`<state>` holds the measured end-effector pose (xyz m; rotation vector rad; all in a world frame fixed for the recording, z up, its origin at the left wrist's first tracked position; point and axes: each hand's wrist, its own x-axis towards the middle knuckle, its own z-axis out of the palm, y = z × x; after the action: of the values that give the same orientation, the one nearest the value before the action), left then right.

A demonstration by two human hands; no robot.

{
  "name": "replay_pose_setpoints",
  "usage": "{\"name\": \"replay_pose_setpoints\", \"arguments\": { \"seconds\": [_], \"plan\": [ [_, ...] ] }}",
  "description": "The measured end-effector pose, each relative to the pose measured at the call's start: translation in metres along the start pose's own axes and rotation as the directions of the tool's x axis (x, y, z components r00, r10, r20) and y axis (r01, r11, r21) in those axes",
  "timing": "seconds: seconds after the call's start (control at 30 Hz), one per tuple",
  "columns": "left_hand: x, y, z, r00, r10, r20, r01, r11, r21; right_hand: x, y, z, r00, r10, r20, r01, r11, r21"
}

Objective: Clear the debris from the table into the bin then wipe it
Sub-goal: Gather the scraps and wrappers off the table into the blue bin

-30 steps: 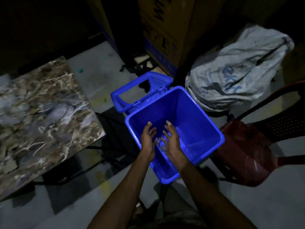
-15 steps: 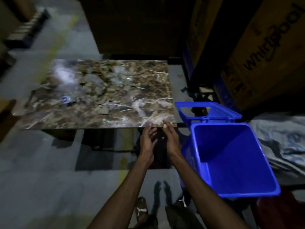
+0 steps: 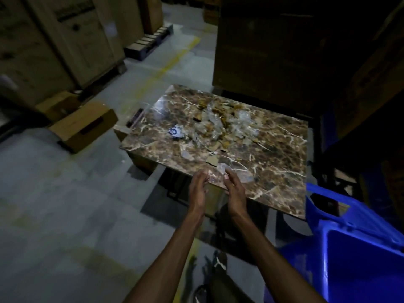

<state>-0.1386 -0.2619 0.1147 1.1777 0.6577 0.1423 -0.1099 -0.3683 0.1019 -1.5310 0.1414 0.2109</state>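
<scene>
A low table with a brown marble top (image 3: 273,149) stands ahead of me. Debris (image 3: 220,125) lies heaped at its middle: clear plastic scraps, cardboard bits and a small blue-and-white wrapper (image 3: 176,132). A clear plastic piece (image 3: 222,168) lies at the near edge. My left hand (image 3: 197,189) and my right hand (image 3: 235,188) hover side by side at that near edge, palms facing each other, fingers relaxed and holding nothing. The blue bin (image 3: 358,263) stands on the floor at the lower right, its lid hanging open.
Large cardboard boxes (image 3: 61,42) stand at the far left and a tall dark box (image 3: 273,47) right behind the table. A small open carton (image 3: 83,125) lies on the floor to the left. Grey concrete floor (image 3: 65,215) spreads to my left. My feet show below.
My hands were over the bin a second ago; they came out and now hover at the table's near edge. The view swung left from the bin to the table.
</scene>
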Motion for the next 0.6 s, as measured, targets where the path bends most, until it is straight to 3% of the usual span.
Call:
{"name": "replay_pose_setpoints", "arguments": {
  "seconds": [0.3,0.5,0.6],
  "plan": [
    [0.113,0.019,-0.005,0.996,0.079,-0.043,-0.072,0.988,0.136,0.093,0.038,0.037,0.994,0.109,0.003,-0.109,0.993,-0.054],
    [0.186,0.015,-0.010,0.991,-0.034,-0.127,0.059,0.978,0.198,0.154,0.048,0.051,0.969,0.228,-0.096,-0.235,0.970,-0.067],
    [0.217,0.017,-0.013,0.981,-0.066,-0.183,0.106,0.970,0.217,0.184,0.063,0.055,0.971,0.200,-0.128,-0.220,0.961,-0.167]
  ]
}}
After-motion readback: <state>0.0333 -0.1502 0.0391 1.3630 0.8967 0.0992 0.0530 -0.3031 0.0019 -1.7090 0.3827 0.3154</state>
